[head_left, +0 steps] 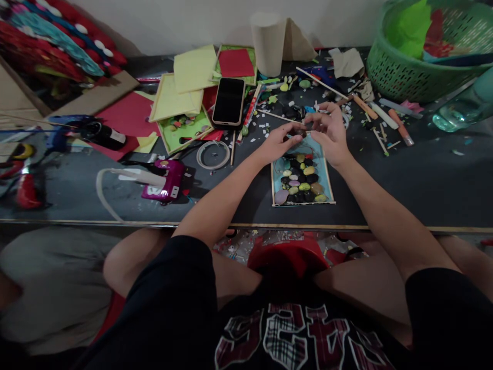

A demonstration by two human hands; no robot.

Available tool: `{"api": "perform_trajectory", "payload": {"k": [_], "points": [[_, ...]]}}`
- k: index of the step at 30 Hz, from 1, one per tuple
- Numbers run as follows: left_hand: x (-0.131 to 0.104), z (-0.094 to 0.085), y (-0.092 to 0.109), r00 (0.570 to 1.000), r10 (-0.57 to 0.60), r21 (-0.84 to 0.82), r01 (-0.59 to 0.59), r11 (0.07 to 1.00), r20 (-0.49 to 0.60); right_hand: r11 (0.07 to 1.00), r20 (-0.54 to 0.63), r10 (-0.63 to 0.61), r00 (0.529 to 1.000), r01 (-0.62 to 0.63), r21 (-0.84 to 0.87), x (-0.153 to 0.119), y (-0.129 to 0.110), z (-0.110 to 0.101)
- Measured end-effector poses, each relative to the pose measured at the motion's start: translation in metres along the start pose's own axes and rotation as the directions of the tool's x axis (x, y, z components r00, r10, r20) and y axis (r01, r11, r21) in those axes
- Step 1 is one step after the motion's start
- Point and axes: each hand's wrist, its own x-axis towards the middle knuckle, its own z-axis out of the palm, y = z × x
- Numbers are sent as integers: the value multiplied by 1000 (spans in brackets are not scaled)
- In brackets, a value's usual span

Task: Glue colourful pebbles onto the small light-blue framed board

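On the desk in front of me lies a light-blue panel (pixel 321 154) with thin wooden edge strips. Rows of black, yellow, green and purple pebbles (pixel 304 179) cover its nearer part. My left hand (pixel 280 144) is over the panel's far left corner, fingers closed around a small dark piece that looks like a pebble (pixel 299 132). Close beside it, above the far right corner, my right hand (pixel 332 132) has its fingers curved and apart, with the tips near that piece. Whether they touch it I cannot tell.
Left of the panel are a tape roll (pixel 213 154), a phone (pixel 228 101) and a purple power adapter (pixel 164 181). Behind stand a pale cylinder (pixel 267 46) and scattered scraps. A green basket (pixel 404 72) and clear bottle (pixel 462 109) stand at right. Another person's leg (pixel 57 282) is at left.
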Motion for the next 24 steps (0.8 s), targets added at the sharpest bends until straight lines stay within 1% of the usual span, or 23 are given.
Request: {"api": "perform_trajectory", "payload": {"k": [3,5,7,10,12,14,16,18,20,24], "points": [[-1,-1,0,1000,-12,46,13,999,-18,998,-2,-62,998,62,-3,1,8,1],[-2,-1,3,999,-11,90,14,996,-30,997,-50,-72,996,71,-23,4,19,-1],[-3,-1,8,1000,-6,142,10,990,-28,996,-125,-80,989,74,-52,7,31,-4],[-4,0,13,1000,-2,223,5,975,-16,997,-189,-43,981,30,-68,11,43,-8],[-4,0,14,1000,-8,250,15,968,-27,998,-209,16,978,-29,-59,11,42,-9],[-3,0,13,999,-15,249,26,968,-44,995,-209,84,974,-94,-39,11,35,-7],[-2,0,12,999,-19,239,27,971,-33,991,-203,128,971,-135,-21,10,26,-5],[-1,0,12,1000,-24,236,24,972,-2,990,-206,130,970,-137,-23,9,20,-4],[-2,-1,13,999,-33,236,28,971,20,992,-225,102,969,-115,-44,10,18,-5],[-3,-1,16,999,-47,211,45,977,6,992,-283,54,958,-83,-93,12,27,-9]]}}
